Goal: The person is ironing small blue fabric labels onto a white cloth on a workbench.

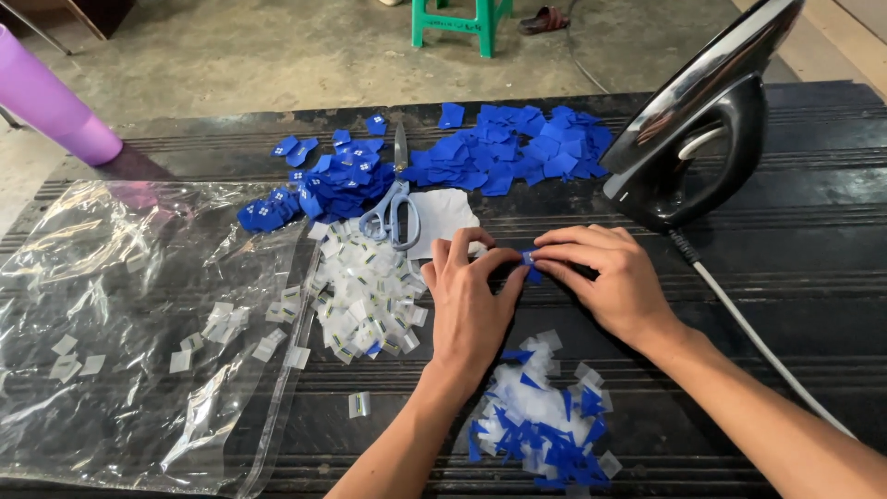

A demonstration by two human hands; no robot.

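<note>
Pinching blue label [528, 260], both hands [545, 286]

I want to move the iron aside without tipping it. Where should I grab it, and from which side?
Probably by the black handle loop of the iron, which stands upright on its heel with the shiny soleplate facing up and left. Come from the right, away from that plate, closing the fingers through the loop. Mind the white cord trailing toward the right arm.

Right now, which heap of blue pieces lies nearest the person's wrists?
The mixed blue-and-white scrap heap between the forearms; the two all-blue heaps lie far beyond the scissors.
</note>
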